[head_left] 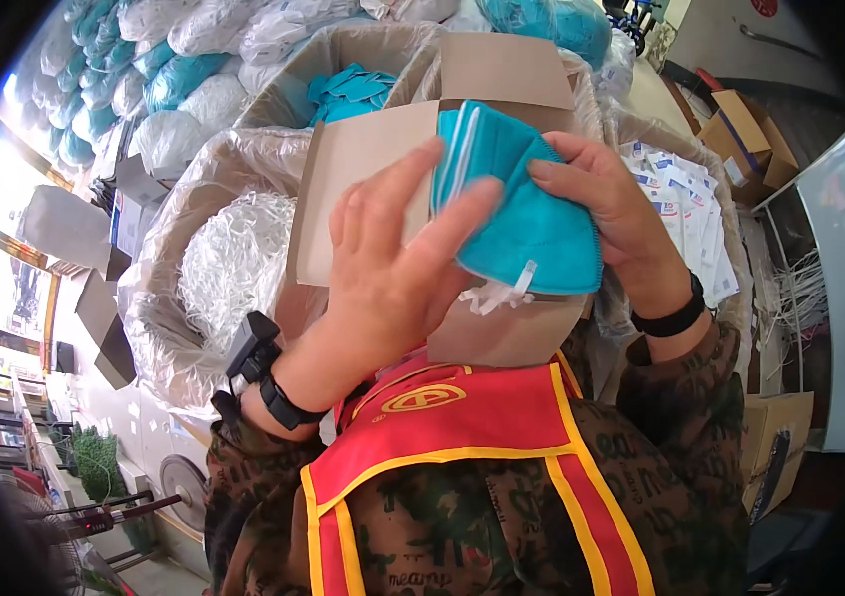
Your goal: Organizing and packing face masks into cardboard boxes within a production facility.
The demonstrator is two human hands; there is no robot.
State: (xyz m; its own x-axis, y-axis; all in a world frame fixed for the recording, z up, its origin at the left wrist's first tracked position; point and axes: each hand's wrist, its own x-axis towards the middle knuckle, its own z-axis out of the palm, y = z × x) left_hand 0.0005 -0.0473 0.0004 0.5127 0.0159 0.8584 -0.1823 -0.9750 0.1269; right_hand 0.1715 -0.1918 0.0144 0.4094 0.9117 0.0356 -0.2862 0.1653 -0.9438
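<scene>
Teal folded face masks (527,223), seemingly a small stack, are up in front of me with white ear loops (464,149) along the left side. My right hand (606,204) grips their right edge, thumb on the front and fingers behind. Beside the left edge is my left hand (392,248), its fingers apart and the thumb blurred across the front of the masks. White loop ends (497,295) stick out below the masks. Behind both hands stands an open cardboard box (363,194) with its flaps spread; the masks and hands hide its inside.
A plastic-lined bin of white elastic loops (236,260) stands at left. Behind it, another bin holds teal mask pieces (353,91). White printed packets (679,214) fill a bin at right. Stuffed bags (184,84) are piled at the back left; a cardboard box (748,144) sits far right.
</scene>
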